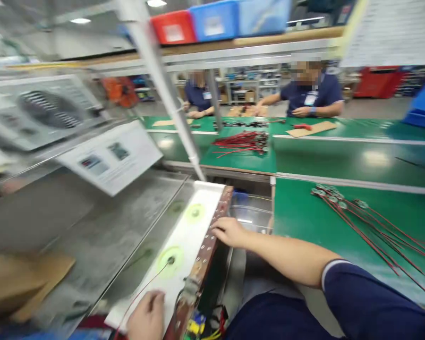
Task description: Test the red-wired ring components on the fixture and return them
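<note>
My left hand (147, 316) is low in the view, over the lower end of a white strip (184, 236), its fingers curled beside a thin red wire; whether it grips the wire is too blurred to tell. The wire runs up to a small dark round part (170, 260) on a yellow-green ring. Farther up the strip lies a second yellow-green ring (195, 213). My right hand (228, 231) rests at the brown perforated rail (207, 245) along the strip's right side, fingers bent and pressed together; what is under the fingertips is hidden.
Red wires with round ends (368, 222) lie on the green table at right. Another wire bundle (244, 141) lies beyond. Two people stand at the far green bench. A slanted metal post (163, 85) and a hanging sheet (113, 156) stand ahead and left.
</note>
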`<control>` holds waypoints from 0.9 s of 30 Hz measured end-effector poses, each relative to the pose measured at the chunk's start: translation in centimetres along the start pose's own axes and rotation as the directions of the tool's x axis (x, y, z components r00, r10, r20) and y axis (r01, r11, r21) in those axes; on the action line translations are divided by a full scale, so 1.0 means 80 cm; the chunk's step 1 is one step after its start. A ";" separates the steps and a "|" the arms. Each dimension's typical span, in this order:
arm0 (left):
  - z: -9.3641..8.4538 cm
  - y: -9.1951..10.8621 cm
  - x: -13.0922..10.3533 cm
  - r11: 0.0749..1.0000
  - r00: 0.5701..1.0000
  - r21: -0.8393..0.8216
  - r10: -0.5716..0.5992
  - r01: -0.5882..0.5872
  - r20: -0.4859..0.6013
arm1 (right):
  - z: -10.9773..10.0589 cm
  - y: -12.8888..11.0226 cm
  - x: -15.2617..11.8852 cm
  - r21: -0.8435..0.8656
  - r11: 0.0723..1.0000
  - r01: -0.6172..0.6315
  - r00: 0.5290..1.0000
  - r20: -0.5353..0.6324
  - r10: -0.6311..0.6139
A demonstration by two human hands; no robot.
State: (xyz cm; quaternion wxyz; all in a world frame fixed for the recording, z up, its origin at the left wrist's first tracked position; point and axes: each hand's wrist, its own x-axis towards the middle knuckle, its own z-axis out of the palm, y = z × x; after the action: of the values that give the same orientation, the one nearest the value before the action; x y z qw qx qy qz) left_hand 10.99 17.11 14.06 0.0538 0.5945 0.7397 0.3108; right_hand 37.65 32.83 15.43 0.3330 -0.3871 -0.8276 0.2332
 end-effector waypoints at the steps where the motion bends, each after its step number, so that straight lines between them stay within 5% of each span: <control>1: -0.006 -0.008 -0.006 0.999 0.998 -0.037 -0.025 0.027 0.052 | 0.003 -0.004 0.004 -0.011 0.999 0.030 0.999 -0.019 -0.030; 3: -0.008 -0.014 -0.007 0.989 0.991 -0.077 -0.121 0.125 0.056 | 0.017 -0.020 0.018 -0.042 0.995 0.093 0.996 0.007 -0.093; 6: -0.003 -0.008 0.000 0.971 0.983 -0.152 -0.185 0.185 0.018 | 0.060 -0.056 0.047 -0.097 0.979 0.177 0.960 0.237 -0.150; 10: -0.002 0.003 -0.006 0.962 0.976 -0.169 -0.216 0.214 0.007 | 0.131 -0.091 0.085 -0.249 0.952 0.180 0.821 0.571 -0.006; 12: -0.002 0.005 -0.010 0.964 0.973 -0.144 -0.230 0.224 -0.031 | 0.161 -0.095 0.098 -0.335 0.920 0.203 0.747 0.660 0.075; 15: -0.001 0.003 -0.011 0.966 0.967 -0.111 -0.243 0.233 -0.082 | 0.193 -0.087 0.111 -0.370 0.883 0.288 0.697 0.714 0.072; 27: -0.007 0.006 -0.016 0.966 0.966 -0.124 -0.240 0.228 -0.093 | 0.204 -0.079 0.116 -0.289 0.876 0.387 0.676 0.735 -0.056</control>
State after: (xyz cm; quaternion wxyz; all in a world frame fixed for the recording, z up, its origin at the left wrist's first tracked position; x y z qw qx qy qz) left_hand 11.46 15.79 14.39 0.0835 0.4815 0.7878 0.3749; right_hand 18.21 34.39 11.97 -0.0749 -0.2241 -0.9622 0.1356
